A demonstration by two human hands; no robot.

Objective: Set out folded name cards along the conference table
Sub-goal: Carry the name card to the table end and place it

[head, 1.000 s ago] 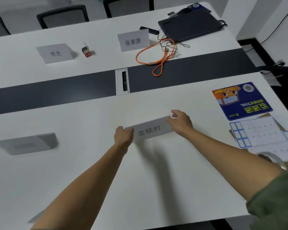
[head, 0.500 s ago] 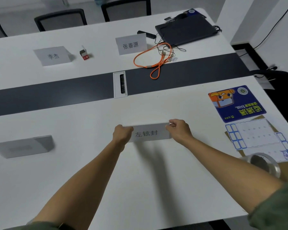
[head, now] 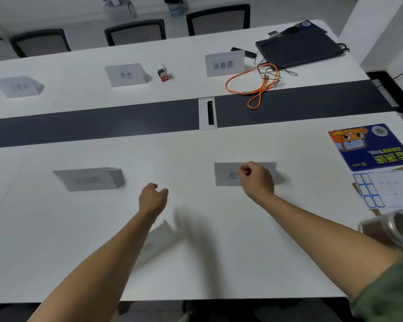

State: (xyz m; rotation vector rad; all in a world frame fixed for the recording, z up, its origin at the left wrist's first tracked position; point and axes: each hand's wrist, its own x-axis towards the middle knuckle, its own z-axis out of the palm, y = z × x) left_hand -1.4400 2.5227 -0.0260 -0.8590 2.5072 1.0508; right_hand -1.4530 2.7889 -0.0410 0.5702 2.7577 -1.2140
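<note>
A folded name card [head: 226, 175] stands on the near half of the white conference table [head: 219, 263], right of centre. My right hand [head: 257, 181] hovers in front of it with fingers curled, hiding most of its lettering and not gripping it. To the left, my left hand [head: 153, 199] is loosely curled and holds nothing. Another card [head: 90, 180] stands at the near left. Across the dark strip stand three cards: one blurred [head: 16, 87], one central [head: 126, 75], one right [head: 223, 65]. A folded sheet [head: 159, 239] lies partly under my left forearm.
An orange cable [head: 254, 88], a closed laptop [head: 298, 51] and a small red box [head: 164, 75] lie on the far half. At the right are a blue mat [head: 370, 147], a label sheet [head: 386, 191] and a tape roll [head: 398, 228]. Chairs [head: 135, 31] line the far side.
Both hands have let go of the card, which now stands on the table. My left hand has drawn back and to the left; my right hand has pulled in front of the card.
</note>
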